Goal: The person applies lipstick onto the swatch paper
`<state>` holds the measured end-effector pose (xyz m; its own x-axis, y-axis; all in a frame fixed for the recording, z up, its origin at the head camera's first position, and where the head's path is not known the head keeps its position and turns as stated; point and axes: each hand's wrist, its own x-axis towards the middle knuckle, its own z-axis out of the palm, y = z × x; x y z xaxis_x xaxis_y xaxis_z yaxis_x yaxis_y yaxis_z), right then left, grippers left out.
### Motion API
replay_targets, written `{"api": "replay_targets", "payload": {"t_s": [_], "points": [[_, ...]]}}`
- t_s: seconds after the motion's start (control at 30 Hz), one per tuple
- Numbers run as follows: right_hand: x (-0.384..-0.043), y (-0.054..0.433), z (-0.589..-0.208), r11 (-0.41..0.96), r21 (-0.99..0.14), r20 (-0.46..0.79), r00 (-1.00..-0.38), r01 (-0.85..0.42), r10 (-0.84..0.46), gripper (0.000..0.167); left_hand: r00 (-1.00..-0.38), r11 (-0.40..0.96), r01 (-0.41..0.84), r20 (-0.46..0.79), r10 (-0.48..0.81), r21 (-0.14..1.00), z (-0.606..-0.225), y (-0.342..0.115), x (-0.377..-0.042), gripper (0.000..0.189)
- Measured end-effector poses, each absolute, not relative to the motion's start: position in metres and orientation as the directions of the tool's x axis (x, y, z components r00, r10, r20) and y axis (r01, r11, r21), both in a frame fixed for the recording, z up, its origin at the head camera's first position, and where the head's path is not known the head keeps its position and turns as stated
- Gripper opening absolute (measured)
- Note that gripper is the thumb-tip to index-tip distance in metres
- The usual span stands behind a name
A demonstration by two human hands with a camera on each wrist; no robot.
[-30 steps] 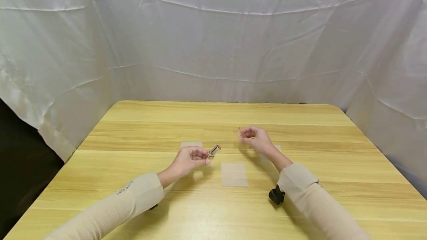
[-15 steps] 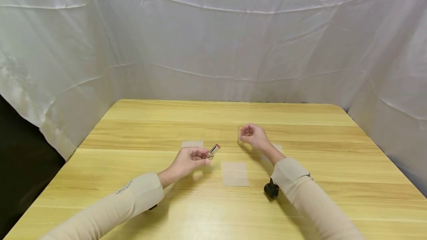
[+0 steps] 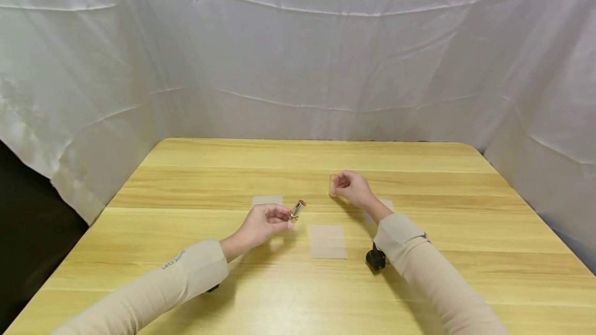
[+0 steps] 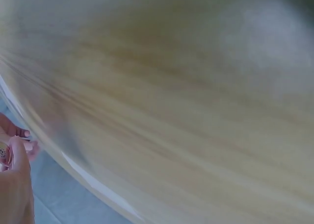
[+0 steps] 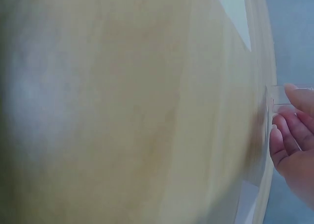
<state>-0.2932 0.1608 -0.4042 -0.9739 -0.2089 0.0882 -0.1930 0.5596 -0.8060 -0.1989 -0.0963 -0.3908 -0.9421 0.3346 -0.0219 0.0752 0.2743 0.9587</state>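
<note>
In the head view my left hand [image 3: 261, 224] pinches an uncapped lipstick [image 3: 296, 211], silver and gold with a red tip. The tube tilts up to the right, above the table. In the left wrist view that hand [image 4: 17, 185] shows only at the left edge, with the round end of the lipstick [image 4: 3, 153] among its fingers. Farther back, my right hand [image 3: 353, 188] holds a clear, see-through lipstick cap [image 3: 332, 184] upright between thumb and fingers. The right wrist view shows the clear cap [image 5: 279, 95] by the thumb; whether it touches the table I cannot tell.
On the wooden table [image 3: 186, 180] lie three pale square sheets: one near the middle [image 3: 328, 242], one behind the left hand [image 3: 267, 200], and one partly under the right wrist [image 3: 386, 204]. White curtains [image 3: 298, 56] surround the table's back and sides.
My right hand has shifted slightly left and away from me, and the clear cap has turned from tilted to upright. The left hand with the lipstick stays almost still.
</note>
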Motion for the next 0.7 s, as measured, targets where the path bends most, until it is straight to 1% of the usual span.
{"api": "replay_targets", "payload": {"t_s": [0.1,0.3,0.6,0.7], "points": [[-0.2946,0.1617,-0.4053,0.562,-0.801,0.088,-0.969,-0.206,-0.229,0.014,-0.943,0.283,0.066,-0.033,0.330,0.957,-0.3899,-0.0952,-0.1985,0.029],[-0.2960,0.1619,-0.4047,0.563,-0.804,0.062,-0.969,-0.189,-0.238,0.014,-0.945,0.292,0.058,-0.041,0.323,0.955,-0.3883,-0.0934,-0.1983,0.031],[-0.2968,0.1648,-0.4061,0.562,-0.807,0.043,-0.967,-0.182,-0.250,0.018,-0.940,0.266,0.050,-0.044,0.338,0.963,-0.3851,-0.0892,-0.1970,0.032],[-0.2959,0.1664,-0.4053,0.556,-0.813,0.031,-0.966,-0.173,-0.255,0.023,-0.941,0.259,0.049,-0.043,0.337,0.965,-0.3853,-0.0878,-0.1973,0.032]]}}
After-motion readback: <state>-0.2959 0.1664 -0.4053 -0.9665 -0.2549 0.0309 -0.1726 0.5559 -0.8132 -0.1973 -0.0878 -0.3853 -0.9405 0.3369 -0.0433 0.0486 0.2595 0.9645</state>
